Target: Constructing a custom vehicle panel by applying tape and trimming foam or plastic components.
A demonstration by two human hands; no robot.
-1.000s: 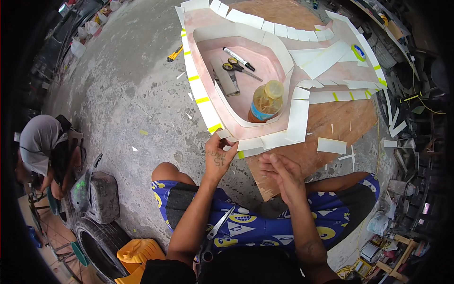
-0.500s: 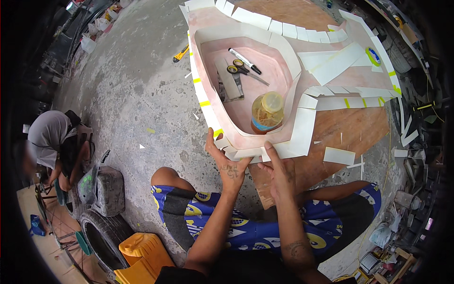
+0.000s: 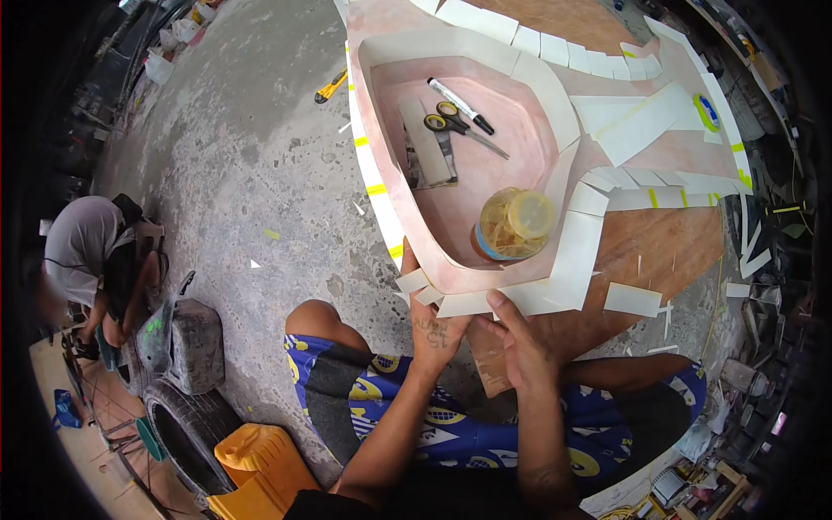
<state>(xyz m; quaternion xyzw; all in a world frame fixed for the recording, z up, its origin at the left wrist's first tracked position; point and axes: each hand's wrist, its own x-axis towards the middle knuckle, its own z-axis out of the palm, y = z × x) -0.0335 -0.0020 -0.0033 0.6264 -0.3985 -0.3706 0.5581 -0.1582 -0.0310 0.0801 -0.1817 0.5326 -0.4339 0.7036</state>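
Observation:
A pinkish moulded panel (image 3: 598, 150) with a deep basin lies in front of me, its edges lined with white card strips and yellow tape. At its near corner, my left hand (image 3: 433, 340) grips the card flaps (image 3: 412, 282) from below, one finger reaching up along the panel's left edge. My right hand (image 3: 525, 347) pinches a white card strip (image 3: 465, 303) at the near rim, thumb on top and fingers partly hidden beneath. In the basin lie a marker (image 3: 460, 105), black-and-yellow scissors (image 3: 451, 120), flat sheet pieces (image 3: 426, 143) and a yellowish lidded jar (image 3: 513, 224).
A yellow cutter (image 3: 330, 87) lies on the concrete floor left of the panel. Brown board (image 3: 641, 247) shows underneath, with card offcuts (image 3: 632, 300) on it. A tyre (image 3: 186, 433) and yellow jerrycan (image 3: 264, 459) stand lower left. Farther left crouches another person (image 3: 91, 247).
The panel and its contents shift right and slightly nearer in view. My hands have moved slightly down and right, still at the near rim. My left finger is now more hidden by the flaps.

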